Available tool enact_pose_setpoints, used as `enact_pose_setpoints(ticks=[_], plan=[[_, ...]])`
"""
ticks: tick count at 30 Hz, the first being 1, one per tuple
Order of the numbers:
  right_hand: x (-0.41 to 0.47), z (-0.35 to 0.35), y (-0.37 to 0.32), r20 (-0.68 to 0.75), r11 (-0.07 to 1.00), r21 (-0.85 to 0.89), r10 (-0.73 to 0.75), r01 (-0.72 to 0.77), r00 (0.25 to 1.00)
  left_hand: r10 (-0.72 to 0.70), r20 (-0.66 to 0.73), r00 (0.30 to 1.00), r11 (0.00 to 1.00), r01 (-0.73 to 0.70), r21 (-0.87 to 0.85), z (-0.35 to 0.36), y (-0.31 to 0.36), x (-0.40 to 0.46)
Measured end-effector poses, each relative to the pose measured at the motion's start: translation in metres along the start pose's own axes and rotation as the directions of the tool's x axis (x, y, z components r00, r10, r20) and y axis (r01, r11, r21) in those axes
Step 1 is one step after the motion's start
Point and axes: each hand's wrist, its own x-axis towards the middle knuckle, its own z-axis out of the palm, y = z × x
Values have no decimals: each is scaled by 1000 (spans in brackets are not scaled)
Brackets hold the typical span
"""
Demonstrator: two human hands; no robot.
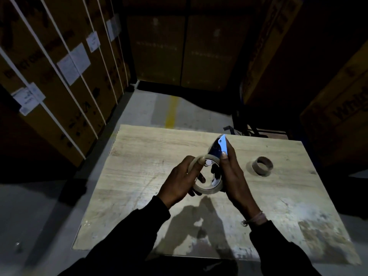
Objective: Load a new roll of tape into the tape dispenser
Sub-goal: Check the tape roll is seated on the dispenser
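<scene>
My left hand (179,176) curls around the tape roll (207,173), thumb on its rim; my right hand (233,174) clasps the tape dispenser (220,145), nose toward twelve o'clock, above the table (139,156).

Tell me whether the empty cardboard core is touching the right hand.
Apart. The head view shows bare table between the empty cardboard core and the right hand.
</scene>
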Motion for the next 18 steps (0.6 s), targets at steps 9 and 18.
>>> enact_pose_setpoints(ticks=[9,18], plan=[[-12,17,14,-216,996,80,-19,37,976,-49,-144,988,998,44,-40,23,-1,7],[-4,-8,26,-251,997,29,-57,67,966,0,-159,987,1000,-2,-8,50,1,24]])
